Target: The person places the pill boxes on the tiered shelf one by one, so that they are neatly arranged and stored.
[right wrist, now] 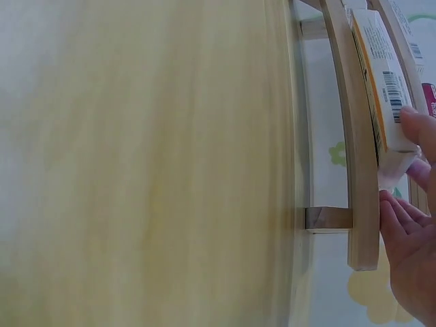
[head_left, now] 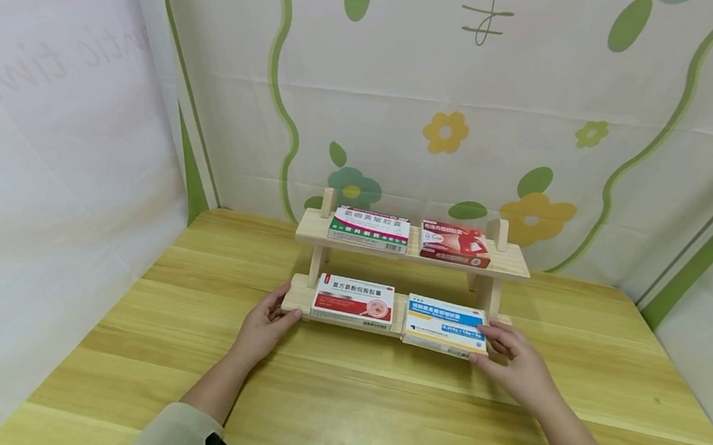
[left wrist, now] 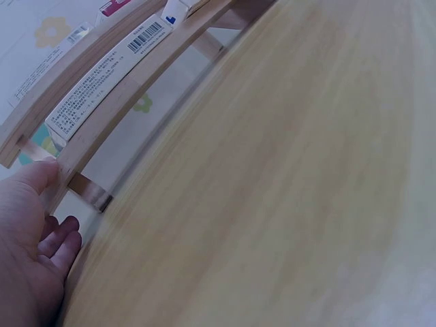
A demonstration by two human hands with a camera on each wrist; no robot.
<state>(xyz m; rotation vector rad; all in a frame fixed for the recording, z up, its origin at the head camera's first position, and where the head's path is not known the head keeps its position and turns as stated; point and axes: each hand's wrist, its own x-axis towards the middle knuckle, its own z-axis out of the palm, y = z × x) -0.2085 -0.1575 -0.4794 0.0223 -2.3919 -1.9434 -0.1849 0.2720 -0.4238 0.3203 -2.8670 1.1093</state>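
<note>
A two-tier wooden shelf rack [head_left: 466, 265] stands on the table with four medicine boxes, two per tier. On the lower tier lie a red-and-white medicine box [head_left: 354, 300] and, to its right, a blue-and-white medicine box [head_left: 441, 322]. My left hand [head_left: 265, 325] grips the left end of the lower board, thumb at its front edge. My right hand [head_left: 516, 365] pinches the right end of the blue-and-white box, which sits slightly askew and reaches past the board's front edge. In the right wrist view the thumb presses the barcoded side of that box [right wrist: 392, 75].
On the upper tier lie a white, green and purple medicine box [head_left: 369, 229] and a red medicine box [head_left: 455, 244]. The wood-grain table [head_left: 359, 411] extends in front of the rack. A flower-print curtain [head_left: 369, 126] hangs close behind it.
</note>
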